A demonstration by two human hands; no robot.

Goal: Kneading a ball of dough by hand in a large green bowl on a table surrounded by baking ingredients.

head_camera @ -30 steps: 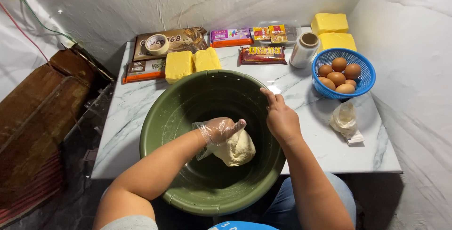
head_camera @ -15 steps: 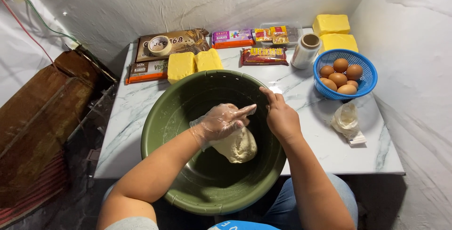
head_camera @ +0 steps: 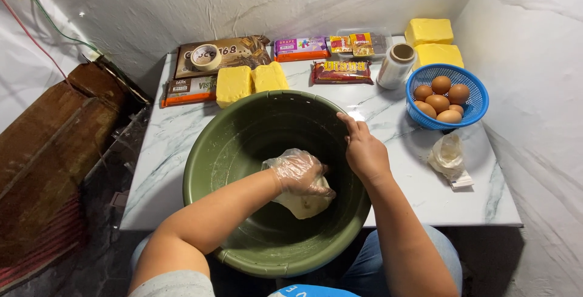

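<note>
Veined marble table [head_camera: 182, 145], round green bowl [head_camera: 231, 151], gloved left hand [head_camera: 299, 171] grip clenched on soft dough [head_camera: 306, 203], right hand [head_camera: 364, 154] grip clasping rim

Filling the middle of the frame: the big green bowl [head_camera: 243, 151], its tall wall blocking any low sideways pass, its left half lying open. Crowding the upper edge: butter blocks [head_camera: 250, 82], chocolate packets [head_camera: 221, 54], a film roll [head_camera: 395, 65]. Standing at upper right: the blue egg basket [head_camera: 473, 112], a crumpled bag [head_camera: 448, 154] just below it. Lying bare: marble table [head_camera: 164, 169] at left of the bowl, and lower right.
</note>
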